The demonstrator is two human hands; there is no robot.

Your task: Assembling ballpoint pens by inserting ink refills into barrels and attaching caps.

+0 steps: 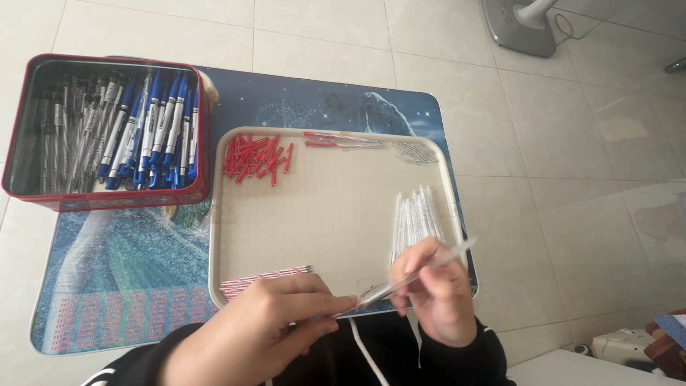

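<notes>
Dark sleeves frame the bottom of the view as a seated person's two hands meet over the near edge of a cream tray [221, 236]. Left hand [268, 325] pinches its fingers narrow on the tip end of a clear pen barrel [421, 268], while the right hand [436, 293] closes its fingers around the barrel's middle, holding it tilted up toward the right above the tray's near right corner.

On the tray, a bundle of red-and-white refills [264, 277] lies just beside the left hand, a fan of clear barrels [416, 214] sits just beyond the right hand, a heap of small red caps [256, 157] fills the far left corner, and a cluster of small metal parts [418, 152] rests at the far right. Two loose red-tipped pieces [336, 139] lie along the far rim.

To the left, a red tin [107, 200] on the patterned blue surface [128, 257] holds many blue-capped pens [153, 132] beside what look like clear, uncapped ones. Judging by the full tin and the stocks left on the tray, assembly appears well advanced but unfinished, with refills, barrels and caps still waiting.
</notes>
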